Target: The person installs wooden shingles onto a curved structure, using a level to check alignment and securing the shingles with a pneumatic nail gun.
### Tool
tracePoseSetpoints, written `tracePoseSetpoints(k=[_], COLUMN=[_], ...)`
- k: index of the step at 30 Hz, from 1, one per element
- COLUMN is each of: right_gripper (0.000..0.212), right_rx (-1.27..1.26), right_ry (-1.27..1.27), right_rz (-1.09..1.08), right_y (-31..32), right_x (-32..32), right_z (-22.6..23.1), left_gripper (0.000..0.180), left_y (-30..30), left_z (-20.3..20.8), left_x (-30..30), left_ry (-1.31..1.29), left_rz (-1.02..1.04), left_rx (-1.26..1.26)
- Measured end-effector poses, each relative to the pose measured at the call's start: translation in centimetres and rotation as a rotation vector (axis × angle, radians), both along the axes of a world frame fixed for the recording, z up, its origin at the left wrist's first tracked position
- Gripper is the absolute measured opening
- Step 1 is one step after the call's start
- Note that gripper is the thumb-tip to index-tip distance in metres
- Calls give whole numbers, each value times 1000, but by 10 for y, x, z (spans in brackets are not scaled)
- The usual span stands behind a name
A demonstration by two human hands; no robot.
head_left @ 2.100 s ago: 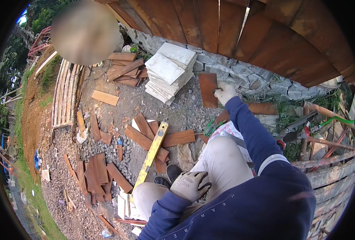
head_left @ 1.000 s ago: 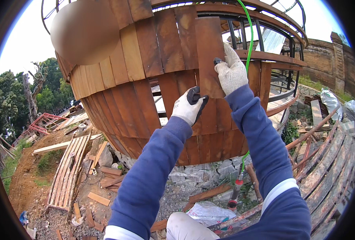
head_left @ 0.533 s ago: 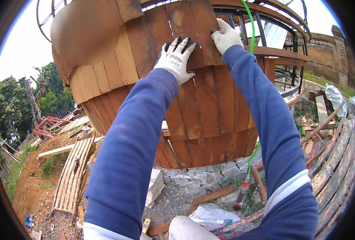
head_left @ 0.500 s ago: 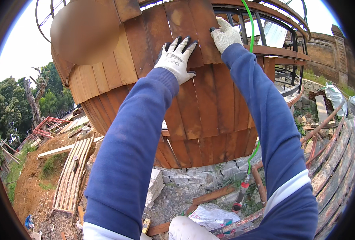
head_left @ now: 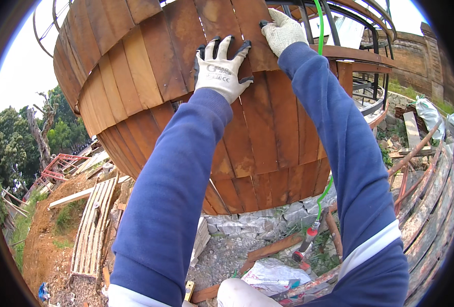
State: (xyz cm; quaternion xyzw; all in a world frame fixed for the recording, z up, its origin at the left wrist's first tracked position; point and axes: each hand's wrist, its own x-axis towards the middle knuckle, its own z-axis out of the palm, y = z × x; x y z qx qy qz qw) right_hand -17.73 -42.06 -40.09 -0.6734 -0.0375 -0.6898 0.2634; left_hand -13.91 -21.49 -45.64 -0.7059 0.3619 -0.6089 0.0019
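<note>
Overlapping brown wooden shingles (head_left: 268, 123) cover a rounded wall in front of me. My left hand (head_left: 219, 69), in a white glove with black fingertips, lies on the upper row with its fingers spread. At the right end of that row, my right hand (head_left: 284, 33), in a pale knitted glove, grips the edge of a wooden shingle (head_left: 252, 30). Its dark thumb tip rests on the front face, while the other fingers are mostly hidden. A bright green hose (head_left: 321, 30) runs down just right of this hand.
Black metal framing (head_left: 334, 30) with curved wooden rails continues at right. Below, the hose reaches a red and dark tool (head_left: 306, 243) near a white sack (head_left: 273, 273). Slatted bamboo (head_left: 431, 204) bends along the right, a slatted wooden panel (head_left: 94, 225) leans at left, and stone rubble lies beneath.
My view has shifted slightly, so the shingles appear farther up and left. Both hands stay on the upper row; the left fingers look a little more spread.
</note>
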Motion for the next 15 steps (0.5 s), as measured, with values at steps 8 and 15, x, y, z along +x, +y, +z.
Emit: tracePoseSetpoints(k=[8, 15], right_gripper=[53, 52], right_rx=[-9, -42], right_ry=[2, -2], right_rz=[-45, -132], right_y=[5, 5], right_x=[-5, -6], right_z=[0, -4], left_gripper=[81, 79], left_y=[0, -2], left_z=[0, -3], left_x=[-2, 2], left_ry=[12, 0], left_rz=[-27, -58], left_rx=[-11, -32])
